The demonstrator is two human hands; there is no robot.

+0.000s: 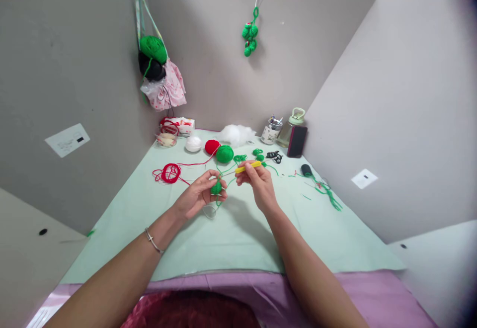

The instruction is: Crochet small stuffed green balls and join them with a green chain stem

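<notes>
One rounded green yarn piece [215, 189], pinched in left fingers [211, 174]; right fingers [252, 171] clamp a yellow-handled tool [242, 169]

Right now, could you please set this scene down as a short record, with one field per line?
Left hand: holding a small green yarn piece
Right hand: holding a yellow-handled hook, its shaft pointing toward the left hand
Yarn balls, left to right in view: white ball, red ball, green ball
Back of table: white stuffing, pen cup, bottle
Upright in front of bottle: dark phone
Back wall: green yarn cluster, hanging
</notes>
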